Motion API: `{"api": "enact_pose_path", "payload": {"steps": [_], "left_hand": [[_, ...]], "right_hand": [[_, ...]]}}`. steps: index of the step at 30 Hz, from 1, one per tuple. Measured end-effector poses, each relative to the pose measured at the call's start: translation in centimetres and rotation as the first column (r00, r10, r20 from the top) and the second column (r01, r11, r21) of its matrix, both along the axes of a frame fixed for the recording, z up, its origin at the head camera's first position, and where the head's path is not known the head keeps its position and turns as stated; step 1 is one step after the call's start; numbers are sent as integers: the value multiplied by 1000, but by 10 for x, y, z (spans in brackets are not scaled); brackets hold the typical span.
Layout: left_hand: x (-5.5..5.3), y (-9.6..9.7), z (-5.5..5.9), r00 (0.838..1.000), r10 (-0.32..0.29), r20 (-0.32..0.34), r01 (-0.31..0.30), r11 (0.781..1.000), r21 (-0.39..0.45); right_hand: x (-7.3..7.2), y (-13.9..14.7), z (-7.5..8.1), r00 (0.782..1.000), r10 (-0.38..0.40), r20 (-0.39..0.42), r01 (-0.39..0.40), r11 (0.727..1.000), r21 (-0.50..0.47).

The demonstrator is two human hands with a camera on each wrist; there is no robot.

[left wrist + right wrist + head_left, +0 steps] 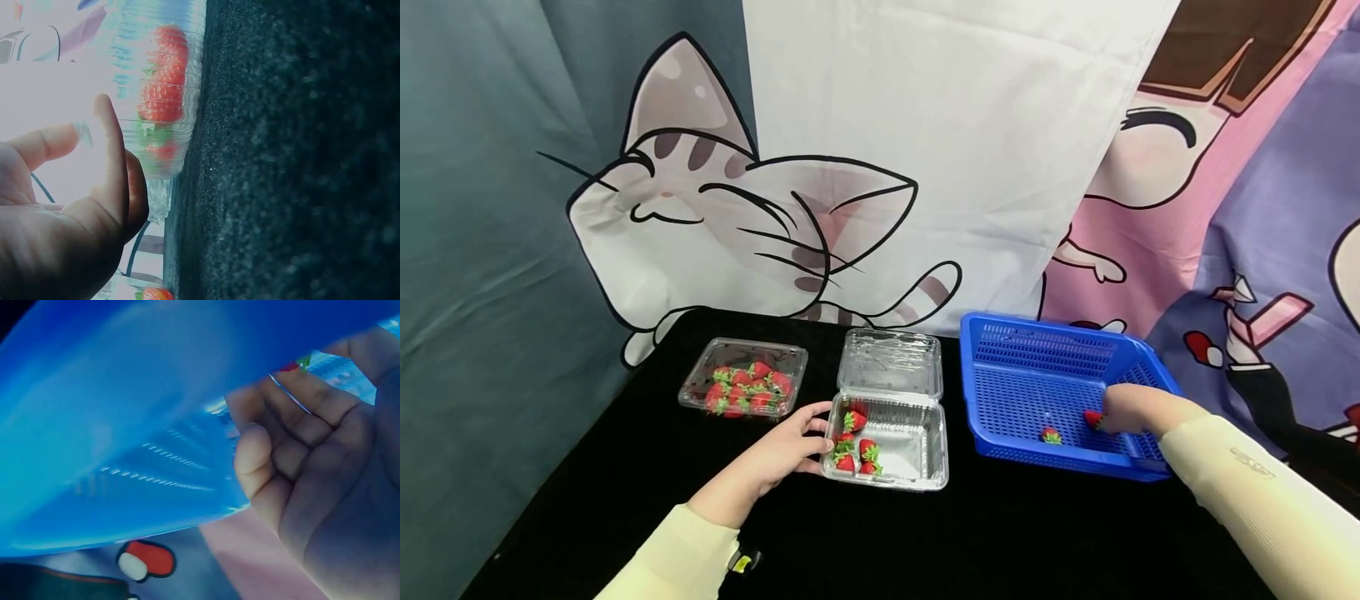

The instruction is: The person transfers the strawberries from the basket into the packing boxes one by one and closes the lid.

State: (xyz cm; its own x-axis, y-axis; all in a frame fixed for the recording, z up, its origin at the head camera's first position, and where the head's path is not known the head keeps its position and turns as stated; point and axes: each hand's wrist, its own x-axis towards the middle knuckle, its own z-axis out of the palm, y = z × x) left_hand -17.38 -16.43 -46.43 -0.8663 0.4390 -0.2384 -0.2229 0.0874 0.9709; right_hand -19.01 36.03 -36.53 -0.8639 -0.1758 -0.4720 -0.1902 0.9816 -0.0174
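An open clear plastic clamshell box (891, 480) stands at the middle, lid (889, 367) tipped back, with several strawberries (854, 420) along its left side. Against its left wall rest the loosely bent fingers of my left hand (778, 454); in the left wrist view the hand (81, 206) is close beside the see-through wall with red berries (164, 94) behind it. Inside the blue basket (1067, 460), my right hand (1131, 410) pinches a strawberry (1093, 418) at its fingertips. The right wrist view shows a bit of that strawberry (290, 366), mostly covered by the basket wall.
Another strawberry (1051, 436) lies on the basket floor, left of my right hand. A closed clear box (692, 385) full of strawberries stands at the back left of the black-covered table (1000, 533). Printed cloth (970, 125) hangs behind the table.
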Motion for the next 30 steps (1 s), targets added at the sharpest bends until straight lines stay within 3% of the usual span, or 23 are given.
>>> {"api": "enact_pose_path", "payload": {"steps": [2, 6, 13, 19, 23, 27, 30], "left_hand": [[0, 0, 0, 1000, -1, 0, 1, 1000, 0], [0, 0, 1, 1000, -7, 1, 7, 1000, 1], [1, -1, -1, 1000, 1, 6, -1, 1000, -5], [1, 0, -1, 1000, 4, 8, -4, 1000, -5], [0, 0, 0, 1000, -6, 4, 6, 1000, -4], [1, 0, 2, 1000, -14, 2, 14, 1000, 2], [2, 0, 3, 1000, -13, -1, 13, 1000, 0]], "right_hand": [[1, -8, 5, 997, 60, -47, -61, 998, -35], [2, -25, 19, 986, 94, -135, -106, 991, -85], [3, -61, 49, 965, 26, -263, -64, 989, -136], [13, -99, 61, 930, -19, -366, -59, 978, -201], [19, -128, 59, 887, 10, -462, -136, 961, -240], [25, -162, 50, 823, 90, -561, -266, 933, -241], [30, -189, 39, 788, 159, -594, -351, 909, -223]]}}
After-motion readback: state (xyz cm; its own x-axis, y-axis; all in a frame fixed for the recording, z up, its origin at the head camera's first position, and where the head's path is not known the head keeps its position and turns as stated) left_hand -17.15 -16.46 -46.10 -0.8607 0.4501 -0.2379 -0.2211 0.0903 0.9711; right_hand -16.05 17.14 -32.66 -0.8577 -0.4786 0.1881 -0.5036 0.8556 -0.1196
